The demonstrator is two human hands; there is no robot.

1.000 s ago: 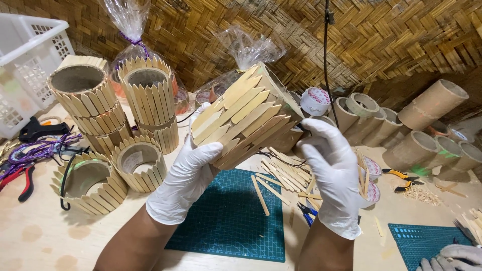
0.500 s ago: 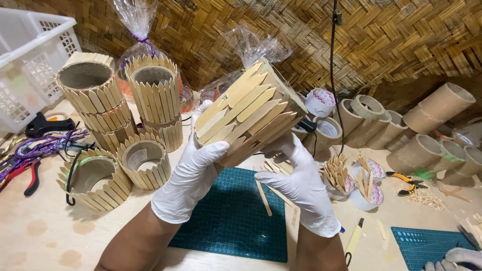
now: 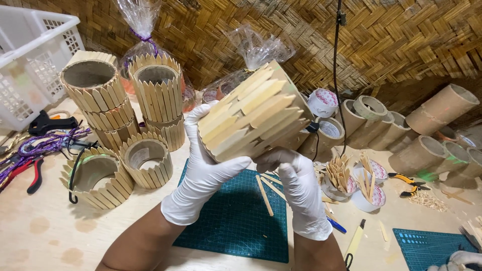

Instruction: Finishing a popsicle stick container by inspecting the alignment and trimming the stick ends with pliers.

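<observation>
A cardboard tube clad in pointed wooden craft sticks is held tilted above a green cutting mat. My left hand, in a white glove, grips its lower left side with the thumb across the bottom sticks. My right hand, also gloved, cups it from underneath at the right. A few loose wooden sticks lie on the mat below.
Finished stick-covered tubes stand stacked at left beside a white plastic basket. Red pliers and purple cord lie far left. Small cups of sticks, tape rolls and bare cardboard tubes fill the right. Another gloved hand shows bottom right.
My right hand has shifted from the tube's right side to underneath it. The tube has been turned and raised slightly, and the view has moved a little.
</observation>
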